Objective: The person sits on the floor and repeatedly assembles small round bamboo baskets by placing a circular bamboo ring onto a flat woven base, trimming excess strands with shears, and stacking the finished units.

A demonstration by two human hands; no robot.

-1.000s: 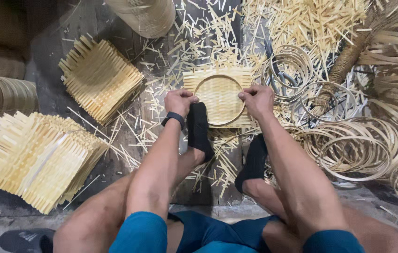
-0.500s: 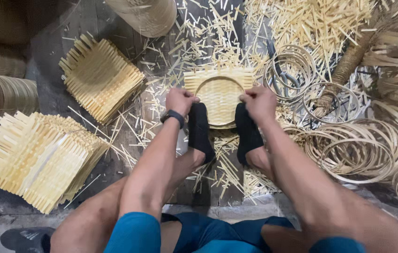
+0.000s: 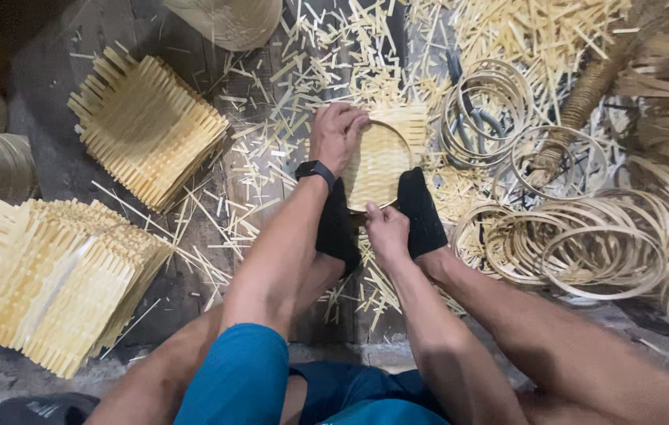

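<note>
Two hands on one small woven bamboo disc, pinned at its near edge between two black-socked feet. Risk judged from that grip: could have slipped sideways out from between the socks, since only the toes clamped it; could also have split a thin strip or driven a splinter into bare skin. Left hand curled over the disc's far-left rim, fingers bent and closed on the edge. Right hand at the near rim, fingers pinched narrow on it, tips partly hidden. Bamboo hoops lay right of the fingers, square woven mats well to the left.
</note>
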